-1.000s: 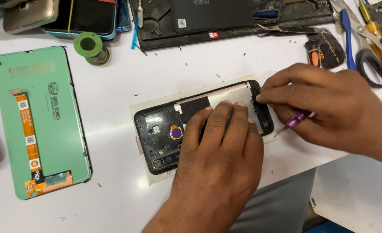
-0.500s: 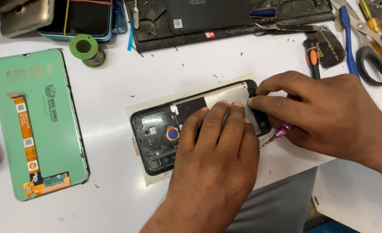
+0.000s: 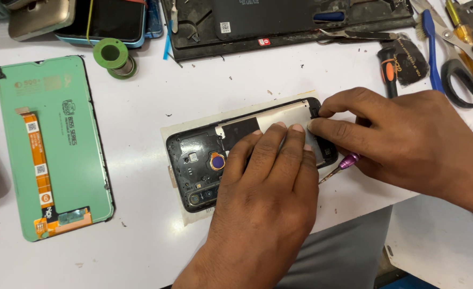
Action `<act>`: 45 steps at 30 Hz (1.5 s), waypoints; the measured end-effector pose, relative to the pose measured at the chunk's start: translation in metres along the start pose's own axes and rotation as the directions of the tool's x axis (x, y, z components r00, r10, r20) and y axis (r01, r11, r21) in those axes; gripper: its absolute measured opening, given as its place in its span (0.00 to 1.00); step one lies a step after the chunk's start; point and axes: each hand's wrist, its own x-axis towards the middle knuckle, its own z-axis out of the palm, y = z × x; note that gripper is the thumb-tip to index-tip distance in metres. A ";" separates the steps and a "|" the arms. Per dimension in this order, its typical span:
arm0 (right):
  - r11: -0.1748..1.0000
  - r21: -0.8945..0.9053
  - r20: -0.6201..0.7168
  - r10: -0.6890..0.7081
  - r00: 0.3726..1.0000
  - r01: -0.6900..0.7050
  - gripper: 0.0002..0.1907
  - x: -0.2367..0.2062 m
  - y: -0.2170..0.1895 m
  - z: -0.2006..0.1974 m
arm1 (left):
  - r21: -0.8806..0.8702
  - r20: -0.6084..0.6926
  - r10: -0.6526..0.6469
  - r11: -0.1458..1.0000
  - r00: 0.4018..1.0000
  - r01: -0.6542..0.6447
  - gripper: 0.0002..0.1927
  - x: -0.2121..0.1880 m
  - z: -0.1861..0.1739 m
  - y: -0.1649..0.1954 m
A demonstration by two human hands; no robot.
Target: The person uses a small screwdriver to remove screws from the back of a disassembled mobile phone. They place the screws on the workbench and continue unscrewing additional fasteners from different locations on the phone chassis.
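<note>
- Opened phone body lies flat on a pale sheet, middle of the desk, slightly toward the near edge. Back is off; dark frame, gold ring part and camera cluster exposed at its left end.
- Left hand lies palm down over the phone's middle, fingers flat and together, tips on the silvery plate. No pinch, just downward pressure. Judgement: it pins the body so it can't slide or tilt.
- Right hand comes in from the desk's right side. Thumb and forefinger are closed narrowly at the phone's right end, on the far corner of the frame. Whether they actually hold a small part there, cannot tell; the fingers cover it.
- Same right hand has a slim tool with a purple grip tucked under the palm; only its shaft shows, pointing toward the near edge. Looks parked, so the fingertips stay free.
- Green display panel, orange flex strip up, lies well apart near the left edge. Likely kept out of the work zone.
- Green solder spool sits toward the far left corner, beside stacked phones.
- Dark work tray runs along the far edge.
- Far right corner: orange-black screwdriver, blue-handled brush, scissors. All near the right hand, none touched.
</note>
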 end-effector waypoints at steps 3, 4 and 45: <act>0.998 0.063 -0.007 0.029 1.000 -0.028 0.24 -0.003 0.003 0.001 | 0.008 0.001 0.002 1.000 1.000 -0.002 0.15 0.000 -0.001 -0.001; 0.992 0.113 -0.011 0.066 0.998 -0.064 0.24 -0.003 0.004 0.002 | 0.013 -0.001 0.002 1.000 1.000 -0.002 0.14 0.000 -0.001 -0.001; 0.709 0.700 -0.510 0.405 0.759 0.092 0.21 0.000 -0.010 0.034 | 0.107 0.078 -0.026 0.994 0.997 0.018 0.09 0.008 -0.001 0.000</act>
